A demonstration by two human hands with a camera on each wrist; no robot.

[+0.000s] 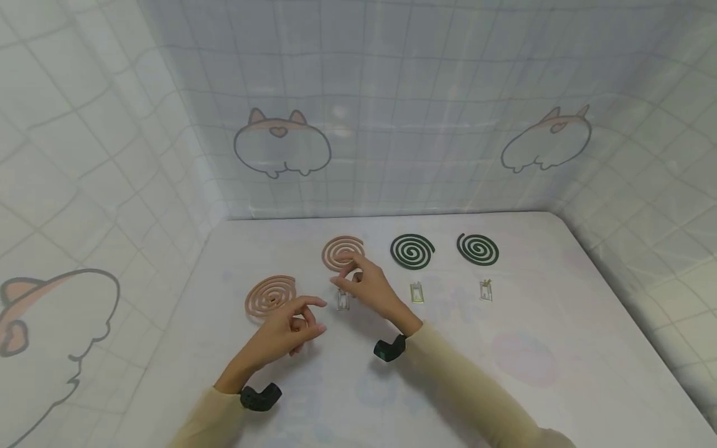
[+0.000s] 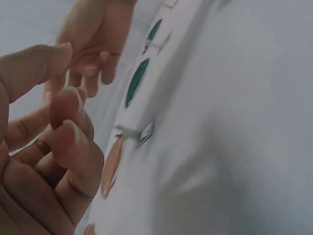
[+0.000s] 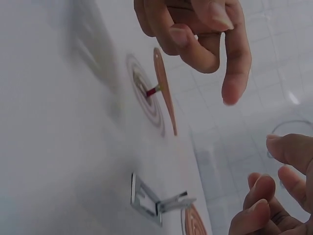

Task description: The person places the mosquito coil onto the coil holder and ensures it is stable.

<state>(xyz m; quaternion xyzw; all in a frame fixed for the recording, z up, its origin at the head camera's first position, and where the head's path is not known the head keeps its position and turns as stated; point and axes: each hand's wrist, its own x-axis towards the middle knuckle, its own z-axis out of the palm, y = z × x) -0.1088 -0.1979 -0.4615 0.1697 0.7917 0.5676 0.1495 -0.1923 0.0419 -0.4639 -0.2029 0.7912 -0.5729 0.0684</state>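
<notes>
From where I stand, the likeliest trouble is at the leftmost brown mosquito coil point(image 1: 271, 298), which sits raised off the bench point(image 1: 448, 386) on a small support: the left hand point(image 1: 280, 333) is so near its edge that a careless turn of the wrist could knock it loose, and a coil this thin would probably snap. The second brown coil point(image 1: 332, 250) lies flat under the right hand's fingers, with a silver coil stand point(image 1: 343, 302) just in front, its arm bent up; a brush from the thumb could tip or shift that light metal piece. As for pose, both arms reach forward, the right slanting inward across the bench. The left hand has its index finger and thumb apart and the other fingers loosely bent, holding nothing; the right hangs above the stand, thumb likewise parted from its relaxed fingers, nothing visible between them. I can't tell whether a fingertip touches the flat coil. Two green coils point(image 1: 412, 251) lie farther right, each with its own stand point(image 1: 417, 292) before it.
</notes>
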